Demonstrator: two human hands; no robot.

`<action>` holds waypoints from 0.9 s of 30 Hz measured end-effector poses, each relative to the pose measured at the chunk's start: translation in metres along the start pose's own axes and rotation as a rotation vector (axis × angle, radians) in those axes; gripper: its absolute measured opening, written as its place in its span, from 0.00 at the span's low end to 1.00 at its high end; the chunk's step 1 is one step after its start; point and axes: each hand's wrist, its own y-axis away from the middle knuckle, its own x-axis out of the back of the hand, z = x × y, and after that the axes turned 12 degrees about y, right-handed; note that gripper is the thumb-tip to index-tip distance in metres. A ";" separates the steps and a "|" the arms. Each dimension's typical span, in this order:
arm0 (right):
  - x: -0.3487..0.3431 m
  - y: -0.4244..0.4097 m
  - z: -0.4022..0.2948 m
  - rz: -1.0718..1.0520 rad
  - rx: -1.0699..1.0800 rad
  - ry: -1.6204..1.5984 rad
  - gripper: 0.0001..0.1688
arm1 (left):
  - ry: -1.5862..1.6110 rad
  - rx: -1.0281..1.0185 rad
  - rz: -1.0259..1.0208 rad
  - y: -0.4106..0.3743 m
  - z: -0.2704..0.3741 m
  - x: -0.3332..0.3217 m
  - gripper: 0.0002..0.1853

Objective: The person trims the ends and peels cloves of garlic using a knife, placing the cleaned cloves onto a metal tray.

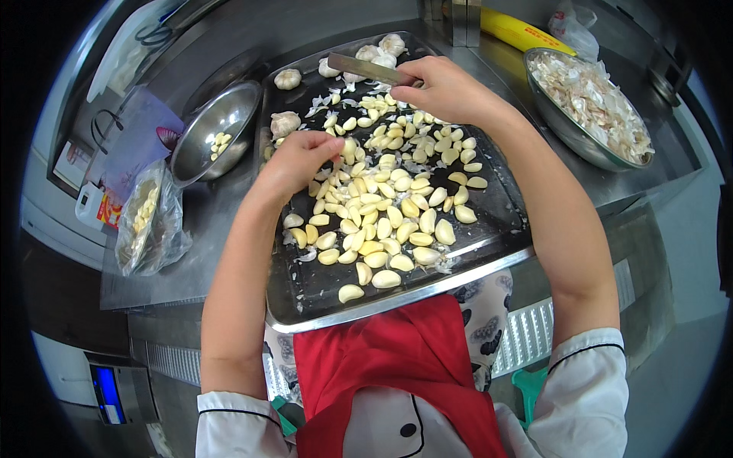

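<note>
A dark baking tray before me holds a wide spread of peeled garlic cloves with bits of skin among them. My left hand, over the tray's left part, pinches a garlic clove between thumb and fingertips. The handle of a knife is in my right hand above the far part of the tray; its blade points left. Whole garlic bulbs lie along the far and left edges of the tray, some partly behind the blade.
At left stand a steel bowl with a few cloves and a clear plastic bag with peeled cloves. On the right, a steel bowl is heaped with garlic skins. A yellow roll and a plastic bag lie behind it.
</note>
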 end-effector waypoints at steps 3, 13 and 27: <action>0.000 -0.001 0.003 -0.065 -0.005 -0.007 0.17 | 0.438 0.074 -0.094 0.005 0.010 0.001 0.16; -0.003 0.004 -0.020 -0.259 -0.016 -0.328 0.19 | 0.738 0.033 -0.289 0.004 0.006 0.004 0.17; -0.021 0.002 -0.019 -0.196 0.068 -0.292 0.17 | 0.642 0.038 -0.248 0.007 0.008 -0.001 0.15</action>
